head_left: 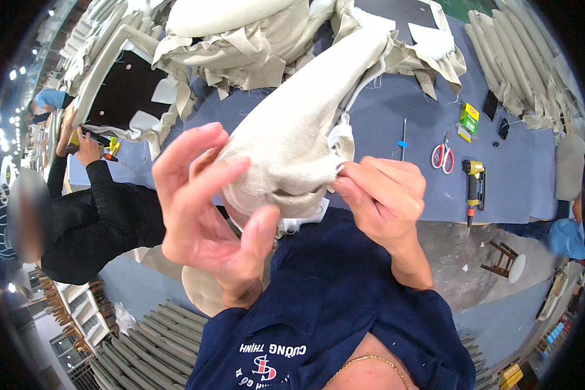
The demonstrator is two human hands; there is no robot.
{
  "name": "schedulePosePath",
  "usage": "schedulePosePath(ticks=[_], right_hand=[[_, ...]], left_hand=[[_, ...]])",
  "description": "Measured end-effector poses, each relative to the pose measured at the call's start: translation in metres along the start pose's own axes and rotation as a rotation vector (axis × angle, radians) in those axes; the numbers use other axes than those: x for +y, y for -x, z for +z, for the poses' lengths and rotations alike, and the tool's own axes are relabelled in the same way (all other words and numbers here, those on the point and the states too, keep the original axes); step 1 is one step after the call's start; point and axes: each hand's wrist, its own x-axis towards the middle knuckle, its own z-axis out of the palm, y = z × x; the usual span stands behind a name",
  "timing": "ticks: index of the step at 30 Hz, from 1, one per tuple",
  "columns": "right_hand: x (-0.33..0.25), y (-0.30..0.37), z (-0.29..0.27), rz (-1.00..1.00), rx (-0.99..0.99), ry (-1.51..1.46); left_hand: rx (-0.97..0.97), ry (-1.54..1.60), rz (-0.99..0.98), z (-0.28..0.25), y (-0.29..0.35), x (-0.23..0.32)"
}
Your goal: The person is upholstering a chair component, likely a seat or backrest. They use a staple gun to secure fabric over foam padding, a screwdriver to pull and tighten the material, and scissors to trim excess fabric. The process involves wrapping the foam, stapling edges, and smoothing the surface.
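Observation:
A padded piece covered in beige woven fabric [299,123] is tilted up in front of me, its near corner toward my chest. At that corner the cloth is bunched, with a dark fold between the layers. My right hand [387,198] is closed, pinching the frayed edge of the fabric at the corner's right side. My left hand [205,208] is at the corner's left side, fingers spread and curved, thumb apart. Some of its fingertips overlap the fabric, and whether they press on it is hard to tell. Loose cloth hangs along the pad's right edge.
On the blue-grey table [429,182] lie red-handled scissors [442,158], a screwdriver [403,140], a staple gun [475,185], a yellow-green box [468,122] and a phone [491,104]. More padded pieces [234,45] pile up beyond. A co-worker [97,214] holds a tool at left.

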Motion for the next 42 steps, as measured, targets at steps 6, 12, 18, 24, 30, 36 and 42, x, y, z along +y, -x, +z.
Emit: schedulePosePath(ticks=[6,12,18,24,30,36,42], right_hand=[[-0.018,0.007,-0.042,-0.028,-0.108,0.250],[-0.020,0.015,-0.067,-0.082,-0.147,0.242],[-0.027,0.015,-0.111,-0.081,-0.385,0.332],[-0.021,0.020,-0.135,-0.101,-0.393,0.312],[-0.005,0.029,-0.135,-0.106,-0.352,0.179],[0.003,0.027,-0.139,-0.145,-0.371,0.146],[0.012,0.027,-0.142,-0.143,-0.390,0.088]], left_hand=[[-0.105,0.200,-0.153,0.017,0.006,0.004],[-0.280,0.187,-0.104,0.025,0.022,0.026],[-0.273,0.056,-0.169,0.046,0.033,0.040],[-0.253,-0.028,-0.133,0.071,0.043,0.047],[-0.265,-0.066,-0.130,0.081,0.045,0.053],[-0.283,-0.072,-0.133,0.089,0.048,0.057],[-0.344,-0.089,-0.157,0.091,0.047,0.064]])
